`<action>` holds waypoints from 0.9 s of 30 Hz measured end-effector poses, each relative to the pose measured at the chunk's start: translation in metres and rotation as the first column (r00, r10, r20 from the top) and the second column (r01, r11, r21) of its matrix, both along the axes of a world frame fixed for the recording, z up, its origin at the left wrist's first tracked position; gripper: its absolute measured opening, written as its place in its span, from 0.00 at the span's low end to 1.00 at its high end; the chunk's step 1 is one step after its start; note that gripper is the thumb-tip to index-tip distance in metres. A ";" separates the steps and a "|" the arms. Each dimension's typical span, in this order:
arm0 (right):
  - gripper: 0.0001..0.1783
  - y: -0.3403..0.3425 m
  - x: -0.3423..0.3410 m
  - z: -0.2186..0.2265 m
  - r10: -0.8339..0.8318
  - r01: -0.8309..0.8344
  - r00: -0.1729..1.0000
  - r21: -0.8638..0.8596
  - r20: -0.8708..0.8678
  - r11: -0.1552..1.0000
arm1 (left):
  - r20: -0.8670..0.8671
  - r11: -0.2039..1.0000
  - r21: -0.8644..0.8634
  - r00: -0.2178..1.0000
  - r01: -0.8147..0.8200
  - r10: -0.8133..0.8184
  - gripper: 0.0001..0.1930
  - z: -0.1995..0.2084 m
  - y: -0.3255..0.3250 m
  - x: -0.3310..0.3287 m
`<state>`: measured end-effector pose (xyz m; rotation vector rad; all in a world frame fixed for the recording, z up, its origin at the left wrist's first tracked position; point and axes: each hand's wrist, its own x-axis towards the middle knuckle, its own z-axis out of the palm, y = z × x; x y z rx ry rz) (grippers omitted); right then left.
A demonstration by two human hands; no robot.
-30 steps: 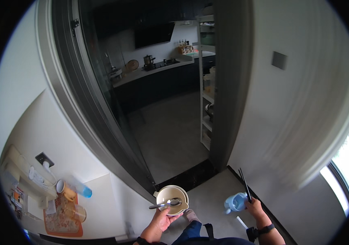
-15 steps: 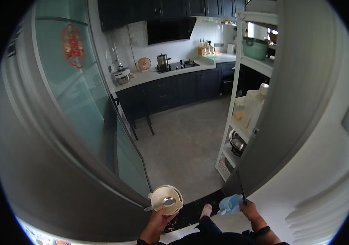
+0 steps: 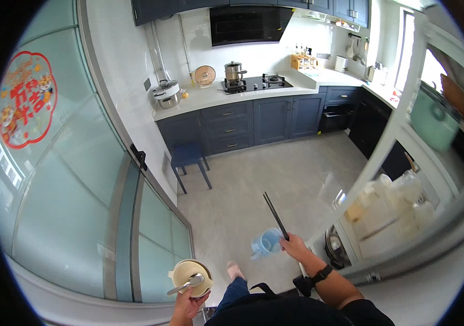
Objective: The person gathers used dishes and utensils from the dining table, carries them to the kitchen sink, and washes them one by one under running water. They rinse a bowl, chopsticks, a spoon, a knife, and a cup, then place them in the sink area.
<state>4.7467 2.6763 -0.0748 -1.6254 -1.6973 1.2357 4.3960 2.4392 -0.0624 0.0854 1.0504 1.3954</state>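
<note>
The right hand (image 3: pixel 297 249) is clenched round black chopsticks (image 3: pixel 275 215) and a light-blue cup (image 3: pixel 268 243), held out above the grey floor (image 3: pixel 253 168); the left hand (image 3: pixel 187 307) grasps a cream bowl (image 3: pixel 181 270) — a metal spoon (image 3: pixel 195 280) lies across it. A frosted glass door (image 3: pixel 69 190) flanks the left, a white shelf rack (image 3: pixel 403 130) the right. Beyond, a blue stool (image 3: pixel 188 155) stands before dark-blue cabinets (image 3: pixel 270 117), and a steel pot (image 3: pixel 234 71) sits on the black hob (image 3: pixel 256 85).

Bright daylight from the upper-right window (image 3: pixel 407 46), pale reflections on the glass door (image 3: pixel 69 201), fisheye-bent edges.
</note>
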 end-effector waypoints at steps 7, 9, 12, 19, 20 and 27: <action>0.13 0.252 -0.063 -0.027 -0.091 0.085 0.985 -0.050 -0.146 0.995 | -0.081 0.994 0.070 0.993 0.089 -0.083 0.21 -0.001 0.255 -0.067; 0.13 0.306 -0.068 -0.025 -0.150 0.142 0.983 -0.076 -0.105 0.987 | -0.078 0.988 0.094 0.990 0.124 -0.117 0.21 -0.005 0.340 -0.083; 0.13 0.388 -0.062 -0.009 -0.280 0.273 0.958 -0.109 -0.062 0.956 | -0.073 0.977 0.088 0.979 0.195 -0.189 0.21 0.005 0.476 -0.093; 0.14 0.498 0.008 -0.050 -0.512 0.508 0.859 -0.181 0.032 0.842 | -0.070 0.886 0.098 0.892 0.452 -0.447 0.20 0.035 0.755 -0.086; 0.16 0.510 0.030 -0.056 -0.562 0.559 0.825 -0.222 0.057 0.799 | -0.063 0.861 0.100 0.867 0.499 -0.495 0.20 0.036 0.794 -0.075; 0.15 0.675 0.092 -0.060 -0.667 0.660 0.743 -0.235 0.060 0.714 | -0.206 0.809 0.062 0.801 0.584 -0.563 0.20 0.056 0.991 -0.021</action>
